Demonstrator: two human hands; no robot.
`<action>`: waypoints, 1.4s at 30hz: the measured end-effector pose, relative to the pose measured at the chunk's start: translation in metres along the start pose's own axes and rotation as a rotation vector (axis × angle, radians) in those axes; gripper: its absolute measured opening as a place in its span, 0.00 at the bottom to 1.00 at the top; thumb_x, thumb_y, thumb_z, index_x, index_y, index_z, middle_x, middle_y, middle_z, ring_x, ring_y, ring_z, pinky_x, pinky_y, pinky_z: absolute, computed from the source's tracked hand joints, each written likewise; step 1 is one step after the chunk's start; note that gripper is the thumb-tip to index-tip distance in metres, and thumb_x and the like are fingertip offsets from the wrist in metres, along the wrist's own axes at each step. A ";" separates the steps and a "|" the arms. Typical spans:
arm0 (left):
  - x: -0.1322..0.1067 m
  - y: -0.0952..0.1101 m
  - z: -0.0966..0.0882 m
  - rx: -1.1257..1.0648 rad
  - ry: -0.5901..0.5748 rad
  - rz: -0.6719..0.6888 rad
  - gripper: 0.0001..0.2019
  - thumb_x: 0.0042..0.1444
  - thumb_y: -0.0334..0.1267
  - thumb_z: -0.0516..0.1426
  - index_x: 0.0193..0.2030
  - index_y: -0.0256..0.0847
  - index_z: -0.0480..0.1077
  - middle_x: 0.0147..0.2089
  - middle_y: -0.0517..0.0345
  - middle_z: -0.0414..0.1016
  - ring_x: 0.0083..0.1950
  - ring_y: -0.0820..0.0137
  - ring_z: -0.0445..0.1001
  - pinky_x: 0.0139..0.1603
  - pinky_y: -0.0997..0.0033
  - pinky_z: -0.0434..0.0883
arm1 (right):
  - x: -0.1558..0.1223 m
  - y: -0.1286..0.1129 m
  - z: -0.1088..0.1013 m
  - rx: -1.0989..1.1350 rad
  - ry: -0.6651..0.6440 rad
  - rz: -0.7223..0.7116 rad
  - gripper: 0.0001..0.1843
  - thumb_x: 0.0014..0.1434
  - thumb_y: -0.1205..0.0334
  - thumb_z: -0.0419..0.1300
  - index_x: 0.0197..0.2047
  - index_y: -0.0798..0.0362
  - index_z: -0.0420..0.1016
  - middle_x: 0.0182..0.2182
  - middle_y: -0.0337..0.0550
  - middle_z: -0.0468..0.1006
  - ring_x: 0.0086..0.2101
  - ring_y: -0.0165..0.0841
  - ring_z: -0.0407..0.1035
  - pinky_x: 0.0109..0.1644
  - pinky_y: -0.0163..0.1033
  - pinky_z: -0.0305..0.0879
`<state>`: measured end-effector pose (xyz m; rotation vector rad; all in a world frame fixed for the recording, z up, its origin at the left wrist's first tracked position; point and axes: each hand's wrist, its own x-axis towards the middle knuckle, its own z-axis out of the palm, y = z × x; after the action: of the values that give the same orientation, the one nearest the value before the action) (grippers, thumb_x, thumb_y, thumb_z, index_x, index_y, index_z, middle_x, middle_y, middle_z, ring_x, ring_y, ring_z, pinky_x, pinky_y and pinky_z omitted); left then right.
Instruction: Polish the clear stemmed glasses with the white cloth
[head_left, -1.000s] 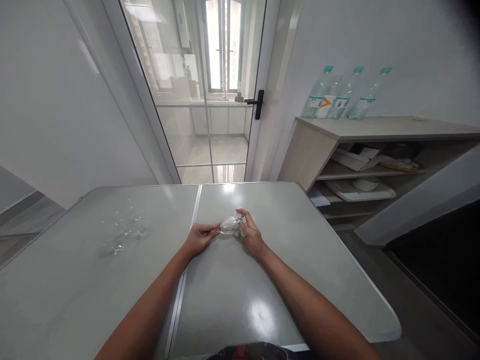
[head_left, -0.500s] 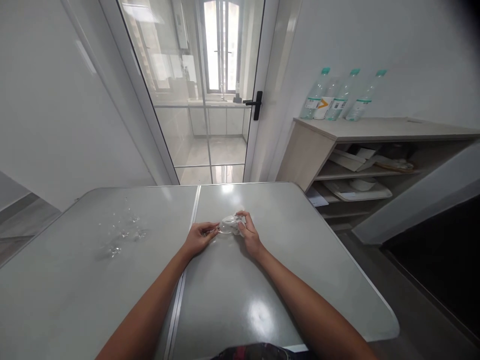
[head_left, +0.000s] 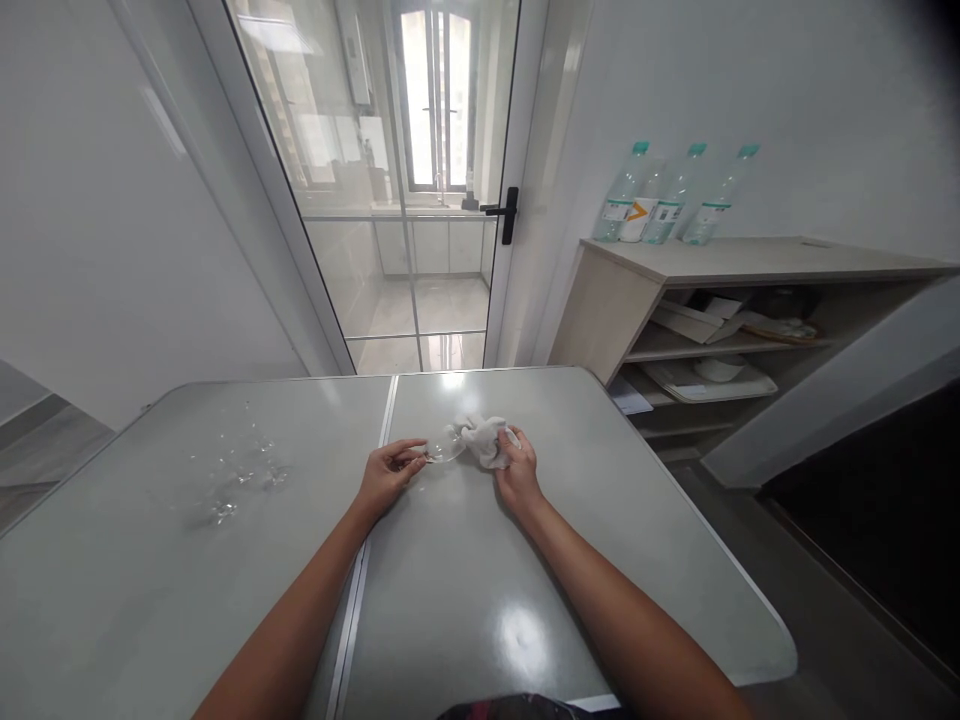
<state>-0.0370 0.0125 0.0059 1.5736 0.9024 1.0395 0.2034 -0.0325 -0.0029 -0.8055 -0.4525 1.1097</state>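
My left hand (head_left: 390, 475) is closed in a pinch on the narrow end of a clear drinking glass (head_left: 445, 449), which lies on its side in the air just over the table. The lower part of the glass is hidden behind my fingers. A bunched white cloth (head_left: 484, 440) is gripped in my right hand (head_left: 520, 472), its free part reaching toward the mouth of the glass. Whether cloth and glass touch is hard to see. On the left half of the table several clear, shiny objects (head_left: 240, 480) sit close together, their shapes hard to make out.
A grey-green table (head_left: 465, 570) with a metal seam (head_left: 352, 610) spreads beneath my arms. Beyond it stands a glass door (head_left: 360, 270) with a black handle (head_left: 509, 215). At right, a wooden shelf unit (head_left: 637, 270) bears several plastic bottles (head_left: 660, 208).
The white cloth, earlier mostly bunched at the glass, has come away to the right with my right hand and shows more fully. My left hand has shifted slightly left with the glass.
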 end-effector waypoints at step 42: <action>-0.002 0.002 0.010 -0.277 -0.265 -0.198 0.23 0.50 0.47 0.70 0.41 0.42 0.62 0.31 0.59 0.78 0.22 0.77 0.66 0.22 0.80 0.57 | -0.022 -0.002 0.020 0.049 -0.394 0.292 0.17 0.62 0.50 0.60 0.47 0.51 0.77 0.40 0.44 0.83 0.39 0.41 0.76 0.42 0.44 0.72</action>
<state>-0.0280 0.0069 0.0066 1.3223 0.6839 0.7579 0.1821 -0.0463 0.0133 -0.6206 -0.6469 1.5572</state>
